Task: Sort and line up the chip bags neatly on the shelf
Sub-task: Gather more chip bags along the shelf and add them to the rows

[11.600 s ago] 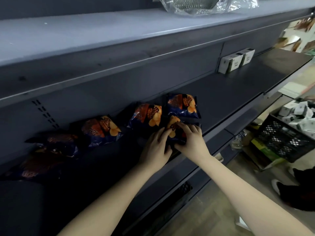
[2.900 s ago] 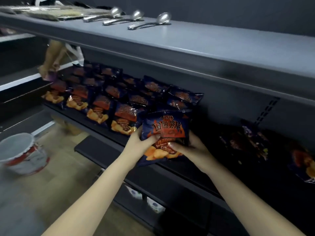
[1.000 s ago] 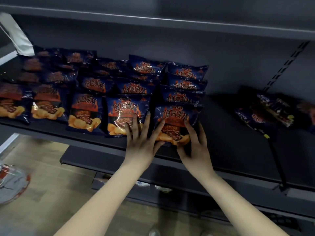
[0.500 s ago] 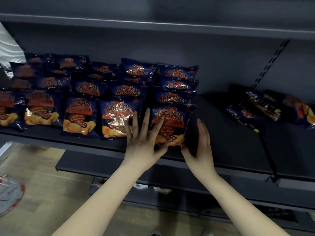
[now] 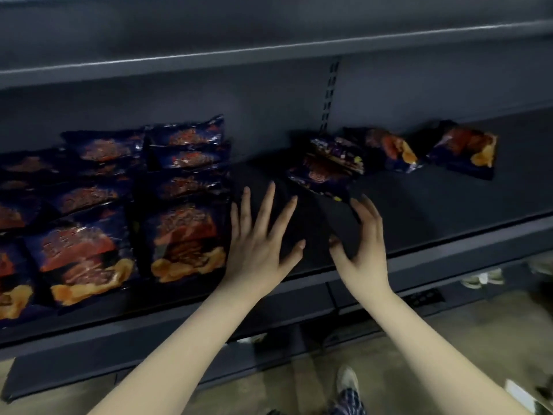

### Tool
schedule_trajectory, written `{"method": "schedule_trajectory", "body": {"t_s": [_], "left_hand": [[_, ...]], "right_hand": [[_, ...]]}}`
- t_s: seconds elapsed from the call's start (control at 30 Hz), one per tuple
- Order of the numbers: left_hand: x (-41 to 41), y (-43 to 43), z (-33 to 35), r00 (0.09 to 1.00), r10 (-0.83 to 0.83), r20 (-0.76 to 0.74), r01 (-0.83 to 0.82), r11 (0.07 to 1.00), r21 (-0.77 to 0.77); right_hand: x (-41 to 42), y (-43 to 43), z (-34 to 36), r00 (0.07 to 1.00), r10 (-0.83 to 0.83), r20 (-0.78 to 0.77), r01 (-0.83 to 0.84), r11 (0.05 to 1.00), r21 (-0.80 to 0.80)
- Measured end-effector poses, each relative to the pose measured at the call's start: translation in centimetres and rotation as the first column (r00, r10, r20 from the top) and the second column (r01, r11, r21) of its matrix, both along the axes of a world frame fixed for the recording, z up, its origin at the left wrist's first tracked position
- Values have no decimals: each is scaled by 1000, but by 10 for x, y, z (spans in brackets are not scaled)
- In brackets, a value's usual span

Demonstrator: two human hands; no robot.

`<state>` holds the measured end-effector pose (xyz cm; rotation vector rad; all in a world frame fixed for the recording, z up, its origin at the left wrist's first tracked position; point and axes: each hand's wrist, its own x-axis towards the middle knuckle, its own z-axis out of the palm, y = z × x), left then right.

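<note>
Let go of front bag, now at right end of near row | holding nothing: left hand splayed wide, right hand loosely open over bare shelf | likely next: fetch loose bags lying far right

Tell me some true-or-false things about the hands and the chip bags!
1. Both hands are holding a chip bag. False: the left hand and right hand hold nothing.
2. The lined-up bags sit left of both hands. True.
3. Some loose bags lie on the shelf, right of the lined-up ones. True.
4. The loose bags stand in tidy rows. False: they lie tilted and jumbled.
</note>
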<state>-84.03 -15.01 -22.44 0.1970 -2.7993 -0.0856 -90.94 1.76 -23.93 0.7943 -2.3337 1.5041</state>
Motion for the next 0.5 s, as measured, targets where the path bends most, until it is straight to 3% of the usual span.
{"method": "schedule_trajectory", "body": {"t_s": [0.3,0.5], "left_hand": [[-69,81,-3,977,-213,24,213,977,-8],[-112,135,5,949,-315,8,315,949,21]], "right_hand": [[-34,95,-3,964,-264,-5,263,959,109],[-61,145,-1,955,-296,13,292,947,131]]}}
